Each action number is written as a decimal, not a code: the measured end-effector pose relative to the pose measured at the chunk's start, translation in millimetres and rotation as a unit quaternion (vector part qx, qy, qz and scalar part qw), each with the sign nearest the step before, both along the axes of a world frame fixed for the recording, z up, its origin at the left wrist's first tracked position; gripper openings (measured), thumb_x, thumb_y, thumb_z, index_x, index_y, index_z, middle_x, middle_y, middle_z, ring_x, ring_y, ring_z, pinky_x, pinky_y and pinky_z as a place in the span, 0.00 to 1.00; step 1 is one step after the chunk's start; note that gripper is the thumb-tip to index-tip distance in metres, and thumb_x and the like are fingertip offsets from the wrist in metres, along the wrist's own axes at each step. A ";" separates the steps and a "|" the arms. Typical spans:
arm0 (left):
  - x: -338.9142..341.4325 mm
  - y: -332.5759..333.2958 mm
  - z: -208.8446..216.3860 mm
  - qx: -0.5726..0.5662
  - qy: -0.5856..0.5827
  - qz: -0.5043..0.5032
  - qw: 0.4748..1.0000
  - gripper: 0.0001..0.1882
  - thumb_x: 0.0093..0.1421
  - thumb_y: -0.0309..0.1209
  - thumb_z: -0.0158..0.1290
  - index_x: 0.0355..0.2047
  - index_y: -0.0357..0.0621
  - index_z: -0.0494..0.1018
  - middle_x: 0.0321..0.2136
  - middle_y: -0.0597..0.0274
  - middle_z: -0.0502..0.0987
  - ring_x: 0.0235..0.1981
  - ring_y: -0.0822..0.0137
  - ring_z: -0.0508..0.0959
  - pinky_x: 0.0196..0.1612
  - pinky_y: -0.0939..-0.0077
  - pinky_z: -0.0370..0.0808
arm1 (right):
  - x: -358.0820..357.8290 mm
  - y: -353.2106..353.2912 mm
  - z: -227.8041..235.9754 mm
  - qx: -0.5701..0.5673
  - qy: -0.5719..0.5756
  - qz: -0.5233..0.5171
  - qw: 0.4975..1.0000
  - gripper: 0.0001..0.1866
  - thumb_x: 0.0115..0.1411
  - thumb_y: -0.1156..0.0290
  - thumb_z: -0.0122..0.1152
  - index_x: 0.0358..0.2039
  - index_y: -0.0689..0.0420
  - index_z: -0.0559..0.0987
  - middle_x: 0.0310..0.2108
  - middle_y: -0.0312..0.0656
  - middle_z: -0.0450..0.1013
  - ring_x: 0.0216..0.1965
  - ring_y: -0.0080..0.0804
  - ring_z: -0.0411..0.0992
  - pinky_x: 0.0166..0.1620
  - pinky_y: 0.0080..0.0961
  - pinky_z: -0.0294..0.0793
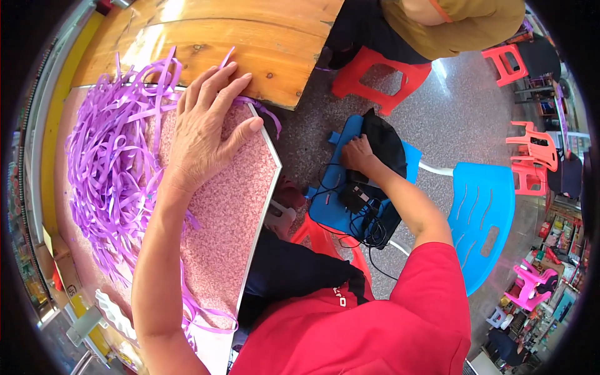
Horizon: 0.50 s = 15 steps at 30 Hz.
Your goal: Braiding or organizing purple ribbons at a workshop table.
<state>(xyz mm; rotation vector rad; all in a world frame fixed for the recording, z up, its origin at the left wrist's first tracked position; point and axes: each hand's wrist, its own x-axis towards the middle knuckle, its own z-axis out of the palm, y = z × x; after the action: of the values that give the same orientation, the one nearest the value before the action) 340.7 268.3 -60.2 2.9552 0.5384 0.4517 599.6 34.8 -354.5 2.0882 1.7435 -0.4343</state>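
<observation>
My left hand (209,122) lies with its fingers stretched and the thumb apart on the pink speckled tabletop (219,219), by its far edge. Narrow purple ribbons pass beside and under this hand, and a big tangled heap of purple ribbons (112,169) covers the table to its left. On my right side, my right hand (357,153) reaches down to the blue chair seat (331,209), against a black bag (384,144). Its fingers are curled, and what they hold, if anything, is hidden. A black adapter (356,197) and tangled black cables (372,228) lie on the seat near that forearm.
A wooden table (250,50) adjoins the pink one at the far side. Beyond it, a person in a brown top (462,28) sits on a red stool (381,78). The chair's blue backrest (481,219) stands to the right. Further stools and stocked shelves line the far right.
</observation>
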 end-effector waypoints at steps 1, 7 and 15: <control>0.4 0.5 0.7 0.000 0.001 0.000 1.000 0.35 0.64 0.58 0.51 0.63 0.48 0.69 0.66 0.55 0.65 0.69 0.52 0.60 0.69 0.55 0.56 | 2.0 -0.5 3.0 0.000 0.000 0.000 1.000 0.15 0.57 0.55 0.57 0.31 0.50 0.86 0.35 0.44 0.82 0.44 0.41 0.78 0.50 0.47 0.66; 3.5 1.3 -1.1 -0.008 0.005 -0.001 1.000 0.34 0.64 0.56 0.51 0.64 0.48 0.68 0.66 0.55 0.64 0.68 0.51 0.60 0.70 0.55 0.55 | 17.2 -10.1 8.9 -0.039 0.006 -0.047 0.998 0.15 0.57 0.55 0.59 0.30 0.52 0.86 0.35 0.46 0.82 0.41 0.43 0.80 0.46 0.47 0.71; 6.1 3.0 4.6 -0.004 0.040 0.000 0.999 0.37 0.66 0.57 0.49 0.65 0.41 0.65 0.66 0.51 0.64 0.69 0.50 0.60 0.70 0.56 0.53 | 31.4 82.9 20.0 0.084 0.112 -0.132 0.981 0.18 0.61 0.55 0.58 0.35 0.58 0.83 0.35 0.52 0.81 0.39 0.53 0.81 0.40 0.49 0.81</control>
<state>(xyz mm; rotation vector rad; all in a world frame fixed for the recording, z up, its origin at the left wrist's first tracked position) 346.8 271.3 -55.6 2.9767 0.5483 0.3307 631.0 117.7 -334.5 2.4900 1.6775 -0.6393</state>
